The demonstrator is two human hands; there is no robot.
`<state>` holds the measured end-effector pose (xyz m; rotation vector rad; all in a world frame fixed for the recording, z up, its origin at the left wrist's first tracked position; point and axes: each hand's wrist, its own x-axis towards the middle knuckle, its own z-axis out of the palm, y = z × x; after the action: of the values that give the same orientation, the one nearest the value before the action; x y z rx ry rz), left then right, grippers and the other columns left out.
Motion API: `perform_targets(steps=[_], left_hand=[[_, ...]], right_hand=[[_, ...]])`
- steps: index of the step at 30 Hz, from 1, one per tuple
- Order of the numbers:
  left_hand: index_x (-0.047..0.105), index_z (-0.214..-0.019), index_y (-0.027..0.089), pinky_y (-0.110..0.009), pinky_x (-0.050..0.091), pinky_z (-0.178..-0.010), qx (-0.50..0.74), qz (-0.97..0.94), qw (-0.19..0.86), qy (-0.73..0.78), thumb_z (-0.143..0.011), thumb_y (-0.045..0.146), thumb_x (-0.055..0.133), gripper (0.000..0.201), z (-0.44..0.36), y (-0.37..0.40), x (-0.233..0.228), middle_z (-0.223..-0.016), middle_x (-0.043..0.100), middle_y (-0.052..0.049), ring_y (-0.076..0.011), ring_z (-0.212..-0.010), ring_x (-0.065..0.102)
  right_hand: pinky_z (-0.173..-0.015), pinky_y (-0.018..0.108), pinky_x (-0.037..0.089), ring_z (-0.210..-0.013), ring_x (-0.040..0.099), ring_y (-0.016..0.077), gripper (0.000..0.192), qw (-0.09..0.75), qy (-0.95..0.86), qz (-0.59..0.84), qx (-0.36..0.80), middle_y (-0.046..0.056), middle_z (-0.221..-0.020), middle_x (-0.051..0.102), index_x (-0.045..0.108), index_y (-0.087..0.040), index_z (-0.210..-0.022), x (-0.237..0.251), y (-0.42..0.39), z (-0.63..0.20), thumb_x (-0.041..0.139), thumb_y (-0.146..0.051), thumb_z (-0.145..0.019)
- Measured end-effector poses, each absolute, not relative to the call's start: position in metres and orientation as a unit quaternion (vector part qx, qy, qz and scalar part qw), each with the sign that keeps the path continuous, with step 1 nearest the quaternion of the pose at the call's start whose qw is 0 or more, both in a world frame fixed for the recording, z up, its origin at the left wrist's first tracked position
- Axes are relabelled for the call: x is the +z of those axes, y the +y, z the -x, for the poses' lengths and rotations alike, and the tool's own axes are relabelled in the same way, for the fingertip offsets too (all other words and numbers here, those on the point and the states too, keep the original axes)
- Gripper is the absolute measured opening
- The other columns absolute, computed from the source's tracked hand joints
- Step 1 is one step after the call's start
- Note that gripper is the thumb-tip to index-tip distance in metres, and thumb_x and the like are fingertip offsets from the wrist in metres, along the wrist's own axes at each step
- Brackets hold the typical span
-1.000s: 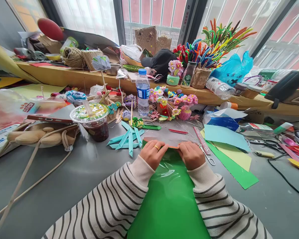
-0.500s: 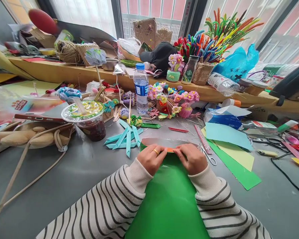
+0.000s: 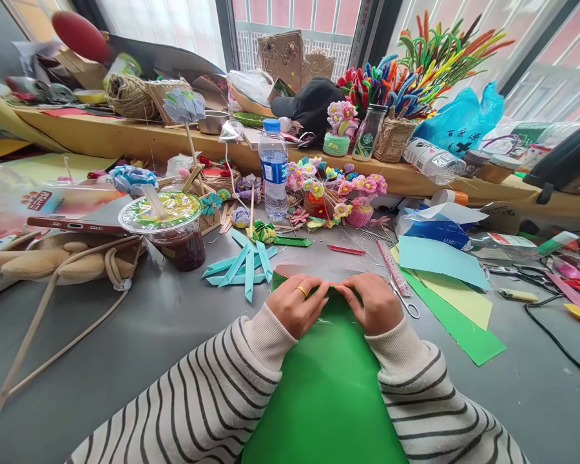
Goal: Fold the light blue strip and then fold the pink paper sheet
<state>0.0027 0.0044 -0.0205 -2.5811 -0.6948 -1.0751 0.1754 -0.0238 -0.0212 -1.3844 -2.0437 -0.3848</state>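
Observation:
A glossy green sheet (image 3: 326, 386) lies between my forearms and runs toward the near edge of the view. At its far end, a thin orange-red paper edge (image 3: 337, 285) shows between my fingertips. My left hand (image 3: 297, 306), with a gold ring, pinches this paper from the left. From the other side my right hand (image 3: 373, 304) pinches it too, thumb and fingers pressed together. The fingers hide most of the paper. Folded light-blue paper strips (image 3: 244, 265) lie beyond my left hand. Scissors (image 3: 410, 308) lie close beside my right hand.
A lidded drink cup (image 3: 176, 241) and a water bottle (image 3: 273, 174) stand beyond the hands. At right are coloured paper sheets (image 3: 464, 322) and a pink ruler (image 3: 392, 267). Crafted flowers (image 3: 362, 187) line the back, below a cluttered ledge (image 3: 232, 151).
The orange paper between my fingers now shows as a thinner line. My left fingers have shifted slightly right and up over its edge. My right hand stays nearly in place.

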Motion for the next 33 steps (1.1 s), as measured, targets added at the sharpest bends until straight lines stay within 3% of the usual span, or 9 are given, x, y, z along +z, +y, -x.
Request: perform_targets(steps=[4, 9, 20, 33], left_hand=[[0.054, -0.096, 0.01, -0.031, 0.048, -0.071, -0.354, 0.893, 0.116, -0.25, -0.074, 0.021, 0.046, 0.025, -0.005, 0.006, -0.022, -0.086, 0.059, -0.009, -0.0174, -0.078, 0.054], [0.054, -0.097, 0.008, -0.031, 0.047, -0.071, -0.353, 0.895, 0.105, -0.252, -0.075, 0.021, 0.045, 0.027, -0.006, 0.007, -0.024, -0.085, 0.058, -0.01, -0.0175, -0.078, 0.052], [0.053, -0.098, 0.005, -0.034, 0.046, -0.072, -0.339, 0.897, 0.087, -0.271, -0.073, 0.022, 0.044, 0.031, -0.009, 0.005, -0.024, -0.089, 0.058, -0.012, -0.0206, -0.081, 0.051], [0.05, -0.103, 0.006, -0.035, 0.044, -0.076, -0.327, 0.9, 0.063, -0.281, -0.073, 0.019, 0.043, 0.034, -0.008, 0.005, -0.025, -0.092, 0.055, -0.013, -0.0204, -0.085, 0.048]], right_hand=[[-0.072, 0.031, 0.038, -0.081, 0.051, 0.0192, 0.019, 0.289, -0.777, 0.517, -0.215, 0.008, -0.086, 0.061, 0.059, -0.014, -0.087, -0.019, -0.03, -0.168, 0.047, -0.023, -0.075], [-0.074, 0.032, 0.04, -0.083, 0.052, 0.0191, 0.025, 0.274, -0.778, 0.514, -0.237, 0.009, -0.088, 0.061, 0.058, -0.012, -0.095, -0.02, -0.039, -0.159, 0.045, -0.015, -0.074], [-0.075, 0.035, 0.042, -0.082, 0.052, 0.0219, 0.032, 0.267, -0.78, 0.509, -0.248, 0.01, -0.092, 0.062, 0.062, -0.008, -0.092, -0.024, -0.038, -0.161, 0.045, -0.008, -0.065], [-0.07, 0.034, 0.044, -0.083, 0.052, 0.0214, 0.031, 0.273, -0.774, 0.517, -0.243, 0.014, -0.098, 0.058, 0.06, -0.006, -0.093, -0.023, -0.037, -0.16, 0.044, -0.009, -0.066]])
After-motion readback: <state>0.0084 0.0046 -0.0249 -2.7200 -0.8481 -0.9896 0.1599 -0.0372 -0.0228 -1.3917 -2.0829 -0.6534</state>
